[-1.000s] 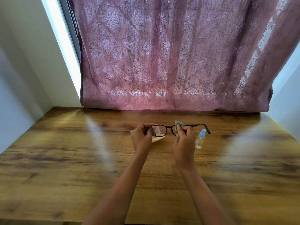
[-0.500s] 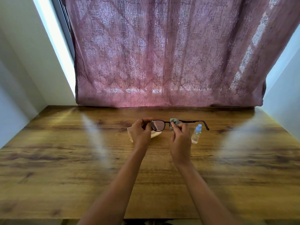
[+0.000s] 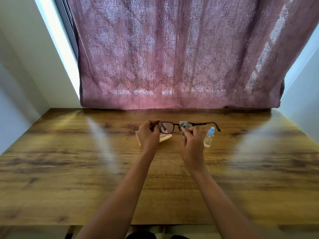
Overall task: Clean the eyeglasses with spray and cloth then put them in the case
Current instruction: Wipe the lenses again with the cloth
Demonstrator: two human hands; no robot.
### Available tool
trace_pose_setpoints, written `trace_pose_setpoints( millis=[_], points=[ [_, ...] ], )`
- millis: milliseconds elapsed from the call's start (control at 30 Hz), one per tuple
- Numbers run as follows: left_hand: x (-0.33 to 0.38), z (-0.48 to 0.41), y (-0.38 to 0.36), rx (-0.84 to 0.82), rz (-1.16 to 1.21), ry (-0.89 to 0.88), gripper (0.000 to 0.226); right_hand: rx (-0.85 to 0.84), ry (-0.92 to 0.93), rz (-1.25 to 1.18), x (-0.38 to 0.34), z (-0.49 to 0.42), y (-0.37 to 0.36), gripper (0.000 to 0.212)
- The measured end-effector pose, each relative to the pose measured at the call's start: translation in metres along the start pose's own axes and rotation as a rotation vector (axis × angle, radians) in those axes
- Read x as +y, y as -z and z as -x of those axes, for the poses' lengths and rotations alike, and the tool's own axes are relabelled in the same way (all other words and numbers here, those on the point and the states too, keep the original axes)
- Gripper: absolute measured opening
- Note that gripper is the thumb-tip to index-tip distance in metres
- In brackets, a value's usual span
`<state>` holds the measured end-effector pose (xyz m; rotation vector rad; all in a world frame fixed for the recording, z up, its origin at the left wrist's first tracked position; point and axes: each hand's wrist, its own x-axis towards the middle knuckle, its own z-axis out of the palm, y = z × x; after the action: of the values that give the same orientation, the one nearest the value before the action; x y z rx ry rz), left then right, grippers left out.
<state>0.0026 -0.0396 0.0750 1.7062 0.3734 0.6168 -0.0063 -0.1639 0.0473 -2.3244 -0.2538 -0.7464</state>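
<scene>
the eyeglasses (image 3: pixel 168 128) are held above the desk (image 3: pixel 69 169), between both hands. the left hand (image 3: pixel 148 135) pinches the frame's hinge corner; the right hand (image 3: pixel 192 144) pinches the cloth (image 3: pixel 184 124) over the other lens. judged light, thin, fragile: grip at rim or hinge, never bare lens.

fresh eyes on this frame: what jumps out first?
A big pink patterned curtain fills the top half, behind the wooden table. At mid-table the left hand pinches one end of dark-framed glasses, while the right hand presses a grey cloth on the other lens. A small blue-capped spray bottle stands just right of the right hand; a pale case lies partly hidden by the left.
</scene>
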Motion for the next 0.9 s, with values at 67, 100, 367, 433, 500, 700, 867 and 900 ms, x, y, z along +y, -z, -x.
trace_pose_setpoints(
  millis=[67, 100, 367, 433, 500, 700, 867, 900],
  points=[
    [-0.002, 0.000, 0.001, 0.000, -0.015, -0.002, 0.012, 0.009, -0.004, 0.002, 0.005, 0.002, 0.004, 0.033],
    [-0.002, 0.001, 0.002, -0.014, -0.005, 0.001, 0.013, 0.023, -0.017, 0.005, 0.008, 0.000, 0.006, 0.032],
    [0.000, 0.003, 0.001, -0.019, 0.001, 0.003, 0.012, -0.007, -0.012, -0.012, -0.002, -0.006, -0.005, 0.034],
    [-0.005, 0.000, 0.003, 0.000, -0.029, 0.010, 0.012, -0.029, 0.020, -0.013, 0.002, 0.003, -0.001, 0.034],
    [-0.006, 0.000, 0.005, 0.002, -0.041, 0.010, 0.012, -0.025, 0.021, 0.000, 0.008, 0.007, 0.006, 0.033],
    [0.000, 0.007, 0.003, -0.024, -0.020, 0.000, 0.011, 0.031, -0.084, 0.026, 0.006, -0.014, 0.001, 0.033],
    [-0.004, 0.003, 0.005, 0.003, -0.039, 0.020, 0.008, -0.022, -0.001, -0.006, -0.001, 0.005, -0.003, 0.035],
    [-0.005, 0.003, 0.006, 0.003, -0.046, 0.025, 0.007, -0.028, 0.013, -0.014, 0.003, 0.009, 0.000, 0.034]
  ],
)
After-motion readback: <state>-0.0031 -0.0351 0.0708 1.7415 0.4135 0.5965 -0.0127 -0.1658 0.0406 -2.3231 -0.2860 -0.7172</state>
